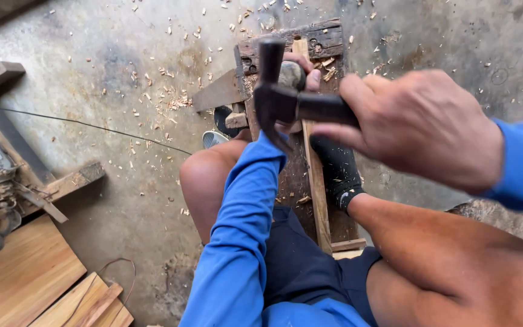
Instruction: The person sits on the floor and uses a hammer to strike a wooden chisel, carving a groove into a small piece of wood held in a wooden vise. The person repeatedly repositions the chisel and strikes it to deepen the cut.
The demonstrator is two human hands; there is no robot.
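Black claw hammer point(279, 100) gripped in right hand point(422, 124), above left hand point(301, 72).

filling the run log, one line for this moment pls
right hand: grips claw hammer | left hand: on wood strip | bench: under strip

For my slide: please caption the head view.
Right hand raises hammer above wood strip steadied by left hand.
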